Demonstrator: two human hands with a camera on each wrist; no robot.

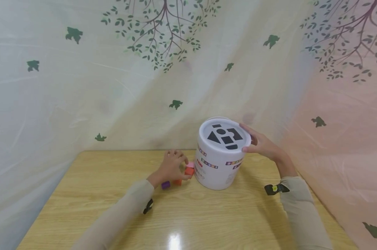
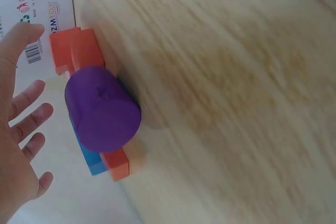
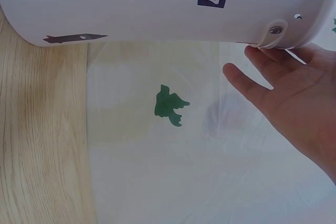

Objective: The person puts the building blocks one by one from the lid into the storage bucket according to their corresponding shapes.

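A white bucket (image 1: 211,170) stands upright on the table, its lid (image 1: 221,132) cut with dark shaped holes. My right hand (image 1: 263,144) holds the bucket's right side by the rim, thumb in front and fingers behind; the right wrist view shows fingertips by the handle joint (image 3: 275,30). Left of the bucket, my left hand (image 1: 171,166) hovers around small blocks, its fingers loosely bent and apart from them in the left wrist view. Near it are a red-orange block (image 1: 189,171), a pink block (image 1: 191,164), an orange block (image 1: 177,182), a purple cylinder (image 2: 102,114) and a partly hidden blue block (image 2: 90,156).
The wooden table (image 1: 207,218) reaches back to a hanging cloth (image 1: 138,114) printed with leaves and branches. The same kind of cloth (image 1: 341,149) borders the right side. Black bands (image 1: 276,189) sit at both sleeves.
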